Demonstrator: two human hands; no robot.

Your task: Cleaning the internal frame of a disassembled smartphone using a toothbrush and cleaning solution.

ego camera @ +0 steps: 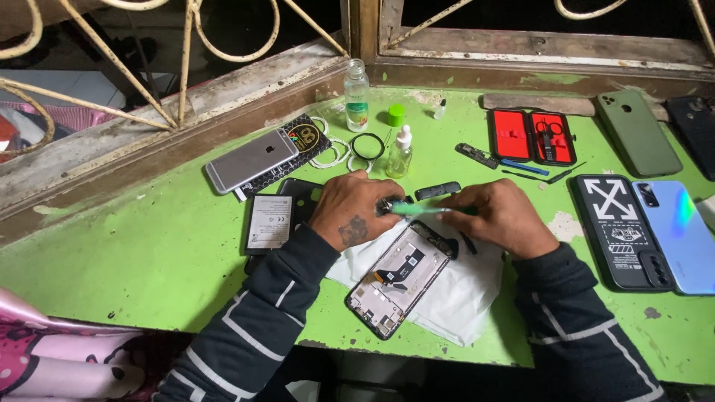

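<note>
An opened phone [398, 279] with its back removed lies on a white cloth [462, 294] on the green table [149, 253]. Just above it, my left hand [354, 208] pinches a small dark part [391, 204]. My right hand [503, 217] holds a green-handled tool [424, 211] whose tip points left and meets that part. A black flat battery [269, 223] lies beside my left wrist.
A silver phone [252, 160] on a patterned case, a clear bottle [357, 95], a dropper bottle [401, 152], a green cap [396, 114], and a red-lined tool case [532, 136] sit at the back. Several phones and cases [622, 231] lie on the right.
</note>
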